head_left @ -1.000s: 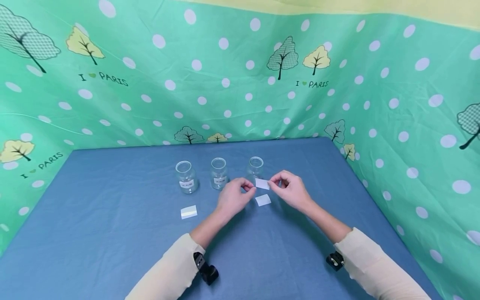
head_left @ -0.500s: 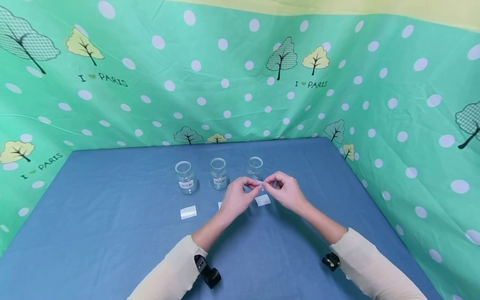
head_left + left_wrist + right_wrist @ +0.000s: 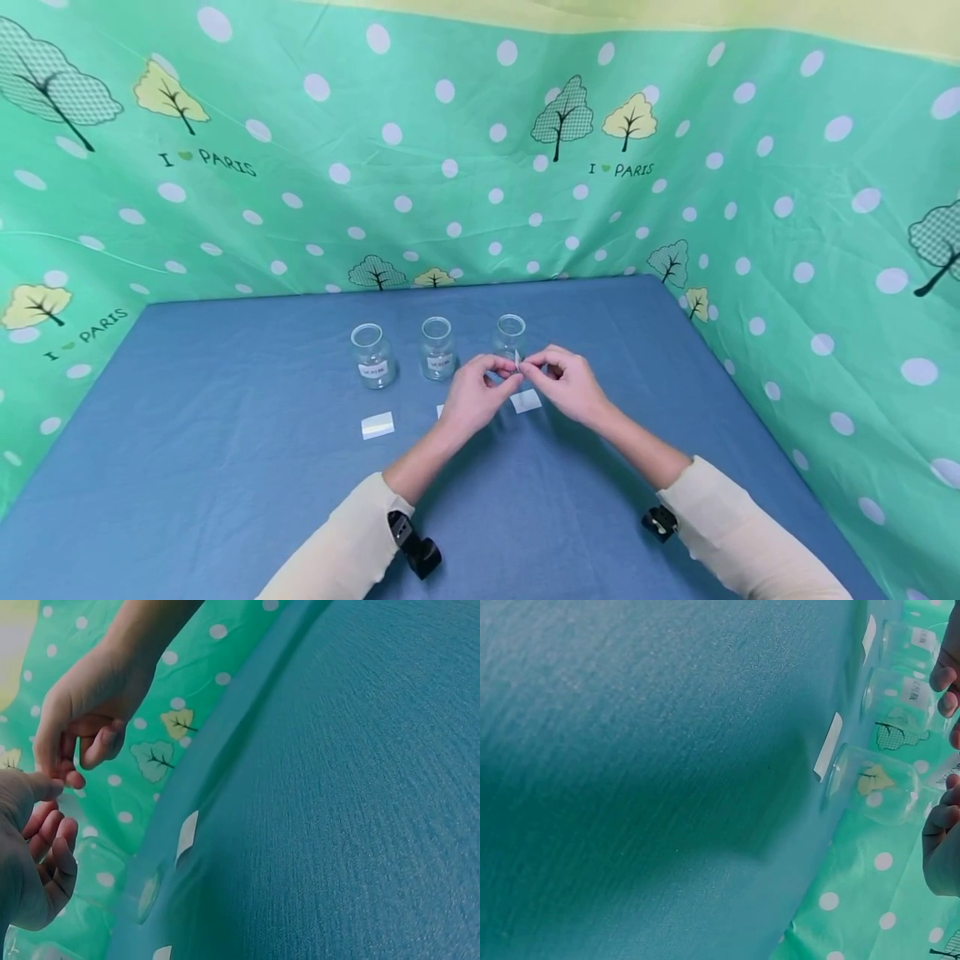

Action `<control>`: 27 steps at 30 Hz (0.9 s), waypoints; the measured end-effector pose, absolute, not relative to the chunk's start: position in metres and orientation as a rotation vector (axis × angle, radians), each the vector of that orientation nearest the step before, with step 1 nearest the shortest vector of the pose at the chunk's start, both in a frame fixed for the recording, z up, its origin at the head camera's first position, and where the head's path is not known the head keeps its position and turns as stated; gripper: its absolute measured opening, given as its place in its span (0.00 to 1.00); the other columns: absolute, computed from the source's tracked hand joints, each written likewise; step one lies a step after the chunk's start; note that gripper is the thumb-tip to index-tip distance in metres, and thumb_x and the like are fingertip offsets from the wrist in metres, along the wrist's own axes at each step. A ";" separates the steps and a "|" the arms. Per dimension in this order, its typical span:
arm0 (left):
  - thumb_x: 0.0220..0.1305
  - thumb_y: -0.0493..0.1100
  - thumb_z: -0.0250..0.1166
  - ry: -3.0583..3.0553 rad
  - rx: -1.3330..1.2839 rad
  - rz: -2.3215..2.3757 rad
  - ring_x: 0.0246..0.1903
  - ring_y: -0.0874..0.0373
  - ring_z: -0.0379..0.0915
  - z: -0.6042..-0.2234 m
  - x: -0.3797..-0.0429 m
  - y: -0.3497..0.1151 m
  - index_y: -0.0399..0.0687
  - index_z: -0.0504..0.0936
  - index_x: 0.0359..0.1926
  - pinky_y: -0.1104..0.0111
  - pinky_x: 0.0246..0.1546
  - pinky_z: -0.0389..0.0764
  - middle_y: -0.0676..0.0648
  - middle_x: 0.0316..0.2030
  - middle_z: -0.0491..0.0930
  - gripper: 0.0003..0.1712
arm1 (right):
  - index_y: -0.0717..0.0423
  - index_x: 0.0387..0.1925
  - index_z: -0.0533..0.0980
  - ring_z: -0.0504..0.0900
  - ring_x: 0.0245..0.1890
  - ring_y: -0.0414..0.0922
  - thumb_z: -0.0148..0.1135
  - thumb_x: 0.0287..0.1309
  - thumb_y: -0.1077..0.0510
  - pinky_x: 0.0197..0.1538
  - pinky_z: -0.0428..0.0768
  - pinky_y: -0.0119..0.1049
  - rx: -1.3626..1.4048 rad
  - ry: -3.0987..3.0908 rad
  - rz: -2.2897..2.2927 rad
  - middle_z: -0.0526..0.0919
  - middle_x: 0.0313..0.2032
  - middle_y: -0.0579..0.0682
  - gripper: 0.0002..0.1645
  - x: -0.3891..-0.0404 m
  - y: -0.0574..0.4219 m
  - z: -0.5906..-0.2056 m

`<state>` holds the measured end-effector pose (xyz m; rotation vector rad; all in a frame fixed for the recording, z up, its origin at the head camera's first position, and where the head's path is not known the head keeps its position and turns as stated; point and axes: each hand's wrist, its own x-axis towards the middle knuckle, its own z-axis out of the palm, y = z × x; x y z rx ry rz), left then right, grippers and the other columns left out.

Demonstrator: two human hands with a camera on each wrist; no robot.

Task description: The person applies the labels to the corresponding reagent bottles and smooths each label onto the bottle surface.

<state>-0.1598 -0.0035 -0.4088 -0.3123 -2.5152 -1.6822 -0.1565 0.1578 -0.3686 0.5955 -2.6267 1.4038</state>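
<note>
A small white label [image 3: 517, 359] is held up between both hands in front of the right-hand glass jar [image 3: 510, 330], showing nearly edge-on in the head view. My left hand [image 3: 477, 392] pinches it from the left with thumb and forefinger. From the right side, my right hand [image 3: 567, 385] pinches it too, fingertips close to the left ones. Faint printing shows on the label [image 3: 949, 772] in the right wrist view. Two more jars, the middle one [image 3: 437, 337] and the left one [image 3: 367, 346], carry printed white labels on their fronts.
White slips lie on the blue cloth: one slip [image 3: 377, 425] before the left jar, another slip [image 3: 526, 401] below the hands, and a third slip [image 3: 440, 411] mostly hidden by the left hand. A green dotted curtain [image 3: 285, 150] stands behind and to the right.
The hands have come closer together. The label, earlier facing the head camera flat, has turned edge-on between the fingers. The slip in the middle has come partly into view.
</note>
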 end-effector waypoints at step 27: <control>0.57 0.41 0.65 -2.430 -0.130 -1.843 0.21 0.62 0.67 -0.416 -0.166 -0.007 0.41 0.83 0.35 0.76 0.22 0.69 0.43 0.31 0.81 0.08 | 0.59 0.37 0.80 0.66 0.16 0.37 0.63 0.57 0.57 0.20 0.66 0.27 0.395 -2.572 1.487 0.79 0.27 0.53 0.09 -0.179 0.171 -0.402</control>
